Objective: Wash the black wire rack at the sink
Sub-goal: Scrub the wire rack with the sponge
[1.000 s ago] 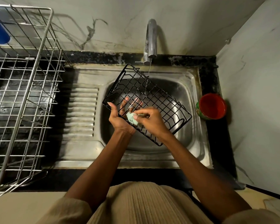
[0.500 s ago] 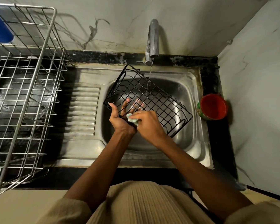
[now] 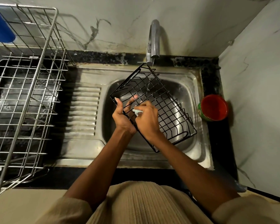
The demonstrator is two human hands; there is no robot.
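The black wire rack (image 3: 153, 107) is tilted over the sink (image 3: 192, 88), its far corner up under the tap (image 3: 153, 38), where a thin stream of water runs onto the wires. The left hand (image 3: 123, 116) grips the rack's near-left edge, thumb over the rim and fingers showing through the grid from behind. The right hand (image 3: 148, 119) is curled round a small pale scrubbing cloth (image 3: 137, 112) and presses it against the wires right beside the left hand.

This looks like the scrubbing step, at the near-left part of the grid. Most of the rack, out toward the red cup (image 3: 214, 106) on the counter, probably still needs going over, so the next move calls for working the cloth along the wires to the right while the left hand steadies or turns the frame.

Compared with a moment ago, the rack has swung so its far corner sits closer under the tap, and the right hand has closed tighter over the cloth, hiding more of it.
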